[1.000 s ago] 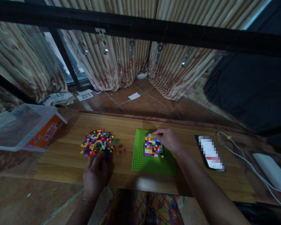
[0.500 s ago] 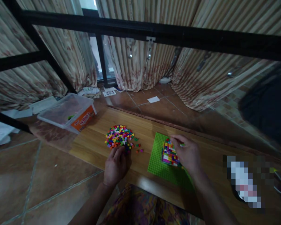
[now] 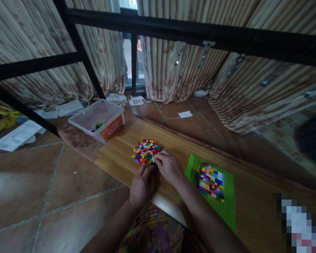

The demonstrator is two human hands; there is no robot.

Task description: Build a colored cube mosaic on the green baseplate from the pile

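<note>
Both hands sit at the near edge of the brick pile [image 3: 146,155] on the wooden board [image 3: 121,154]. The pile is a loose heap of tiny multicoloured studs at about 11 o'clock from the hands.

Right hand [image 3: 168,168] — fingertips touching the pile's 5 o'clock edge, fingers curled in close, a narrow pinch posture. Can't tell whether a brick is actually between the tips; too small and dim.

Left hand [image 3: 143,184] — knuckles up, resting on the board just below the pile, fingers loosely curled with tips at the pile's 6 o'clock rim. Whether it holds anything can't be told either.

Handling, as a judgement: the bricks look like hard plastic, very light, stiff, not fragile. They're smooth and small, so likely to skid or scatter if pushed; a heap like this shifts when poked. Best taken one at a time, thumb and forefinger on opposite side walls, from the loose edge of the pile rather than the middle.

Green baseplate [image 3: 226,207] lies at 3 o'clock from the hands, apart from them, flat on the board. A multicoloured brick patch [image 3: 211,181] is fixed on it, roughly square.

Clear plastic tub [image 3: 98,119] with an orange label sits at 10 o'clock beyond the pile, off the board's far corner. Striped curtains [image 3: 168,70] and a black frame [image 3: 173,31] behind.
</note>
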